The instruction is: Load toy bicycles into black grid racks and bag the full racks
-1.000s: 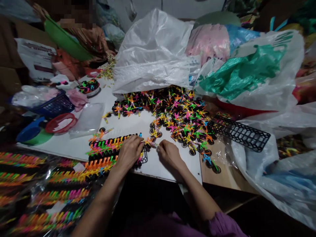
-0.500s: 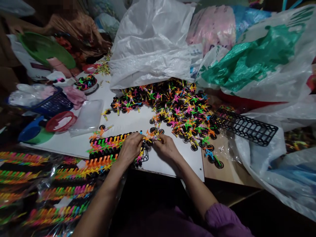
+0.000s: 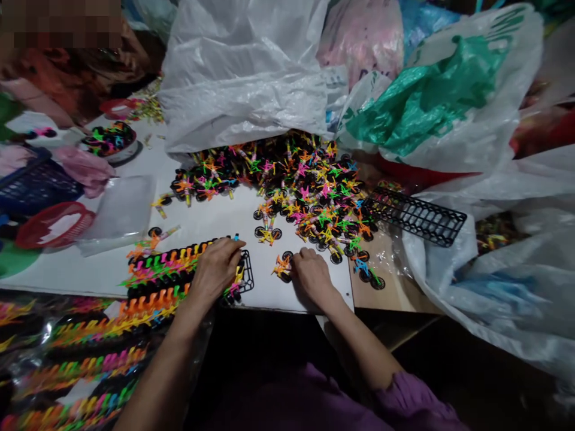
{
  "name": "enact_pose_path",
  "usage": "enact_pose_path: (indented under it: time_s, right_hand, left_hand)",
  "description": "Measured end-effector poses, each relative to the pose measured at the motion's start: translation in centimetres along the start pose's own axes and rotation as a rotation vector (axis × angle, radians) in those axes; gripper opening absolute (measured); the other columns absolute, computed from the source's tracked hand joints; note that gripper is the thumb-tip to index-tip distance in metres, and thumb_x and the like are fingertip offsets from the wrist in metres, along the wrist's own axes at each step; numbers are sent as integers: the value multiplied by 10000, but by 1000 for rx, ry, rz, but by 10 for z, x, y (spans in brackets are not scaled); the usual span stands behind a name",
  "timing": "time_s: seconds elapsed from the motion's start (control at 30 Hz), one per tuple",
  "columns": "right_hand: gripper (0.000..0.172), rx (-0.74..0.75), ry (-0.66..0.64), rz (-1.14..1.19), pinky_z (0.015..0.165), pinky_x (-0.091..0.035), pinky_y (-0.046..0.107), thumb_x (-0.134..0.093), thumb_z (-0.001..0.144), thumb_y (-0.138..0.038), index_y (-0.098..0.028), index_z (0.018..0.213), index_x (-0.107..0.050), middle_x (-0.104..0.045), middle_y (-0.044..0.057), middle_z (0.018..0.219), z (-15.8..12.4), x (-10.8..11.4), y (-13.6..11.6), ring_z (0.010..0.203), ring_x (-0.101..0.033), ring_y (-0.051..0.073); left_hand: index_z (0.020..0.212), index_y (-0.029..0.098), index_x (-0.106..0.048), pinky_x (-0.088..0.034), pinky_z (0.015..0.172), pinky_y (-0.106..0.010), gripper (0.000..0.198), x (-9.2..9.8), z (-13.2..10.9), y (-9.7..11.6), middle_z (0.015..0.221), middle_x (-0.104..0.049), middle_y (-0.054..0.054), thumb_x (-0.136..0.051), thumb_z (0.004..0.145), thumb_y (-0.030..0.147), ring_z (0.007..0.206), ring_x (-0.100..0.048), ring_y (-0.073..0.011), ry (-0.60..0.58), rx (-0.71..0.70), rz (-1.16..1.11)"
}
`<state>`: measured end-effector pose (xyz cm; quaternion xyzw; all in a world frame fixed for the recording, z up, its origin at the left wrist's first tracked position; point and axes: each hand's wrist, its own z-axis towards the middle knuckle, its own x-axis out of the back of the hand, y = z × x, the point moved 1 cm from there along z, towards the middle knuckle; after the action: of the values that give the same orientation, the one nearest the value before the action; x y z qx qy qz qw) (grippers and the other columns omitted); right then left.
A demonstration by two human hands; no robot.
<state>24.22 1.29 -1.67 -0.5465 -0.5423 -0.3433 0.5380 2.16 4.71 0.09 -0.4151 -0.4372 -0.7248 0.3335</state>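
My left hand [image 3: 218, 266] rests at the right end of a black rack [image 3: 247, 272] filled with rows of colourful toy bikes [image 3: 159, 263]; its fingers are bent together over the rack, and what they grip is hidden. My right hand [image 3: 309, 272] has its fingers closed at the wheel of an orange toy bike [image 3: 283, 266], just above the white table. A yellow toy bike [image 3: 268, 233] lies beyond that hand. Behind both hands spreads a large pile of toy bikes [image 3: 314, 191] in many colours.
An unfilled black rack [image 3: 417, 216] lies at the right beside plastic bags [image 3: 449, 102]. A big white bag [image 3: 247, 78] stands behind the pile. At the left are a red basket [image 3: 56, 224], a blue basket [image 3: 40, 182] and packed rows of toys [image 3: 90, 365]. A person [image 3: 76, 66] is at the back left.
My hands have moved apart. The orange bike has come down toward the table with my right hand, while my left hand is over the rack. The whole view has shifted.
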Motion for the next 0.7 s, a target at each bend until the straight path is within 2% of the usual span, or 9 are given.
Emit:
enact_pose_path:
  time_s: [0.1, 0.2, 0.3, 0.37, 0.5, 0.57, 0.7]
  right_hand:
    - [145, 32, 30, 103, 689, -347, 280, -482, 835, -229, -146, 846, -601, -598, 105, 879, 8, -1, -2, 831, -533, 198]
    - [186, 35, 69, 454, 576, -323, 235, -500, 815, -327, -165, 814, -589, -595, 35, 740, 23, -2, -11, 651, -510, 136]
    - [132, 24, 144, 764, 535, -313, 209, -537, 739, -247, -166, 839, -566, -568, -15, 671, 42, -11, -30, 578, -471, 108]
    - [139, 36, 148, 866, 529, -318, 205, -538, 687, -178, -165, 824, -559, -553, -25, 660, 55, -23, -44, 575, -461, 107]
    - [137, 73, 207, 901, 563, -350, 221, -459, 702, -129, -166, 803, -545, -548, -10, 683, 70, -44, -63, 615, -473, 125]
    - [183, 152, 249, 848, 612, -378, 239, -431, 697, -101, -167, 831, -537, -558, 10, 740, 73, -48, -65, 674, -489, 141]
    - [302, 366, 202, 679, 719, -417, 278, -407, 674, -51, -153, 933, -523, -562, 58, 862, 75, -51, -65, 789, -503, 170]
  left_hand:
    - [969, 159, -603, -462, 784, -323, 214, 2, -1, 2, 879, -637, -68, -441, 844, 217, 846, -593, -200, -7, -49, 26]
    - [947, 157, -612, -464, 761, -319, 213, 3, -2, 3, 857, -637, -67, -430, 839, 185, 822, -593, -199, -32, -52, 41]
    - [906, 174, -622, -465, 751, -301, 202, 4, -1, 4, 842, -646, -50, -435, 831, 171, 808, -597, -184, -26, -13, 1]
    - [895, 181, -628, -464, 754, -288, 194, 4, -1, 5, 846, -652, -43, -446, 827, 171, 813, -601, -173, -9, 11, -34]
    - [937, 175, -622, -462, 767, -280, 175, 5, -1, 5, 872, -654, -46, -490, 838, 233, 826, -601, -165, 22, 26, -92]
    - [993, 178, -603, -462, 770, -290, 220, 5, -3, 6, 892, -649, -46, -537, 826, 305, 830, -594, -170, 26, 23, -101]
    - [1062, 187, -568, -463, 742, -304, 337, 4, -4, 8, 882, -631, -48, -569, 805, 404, 816, -577, -184, -5, 11, -79]
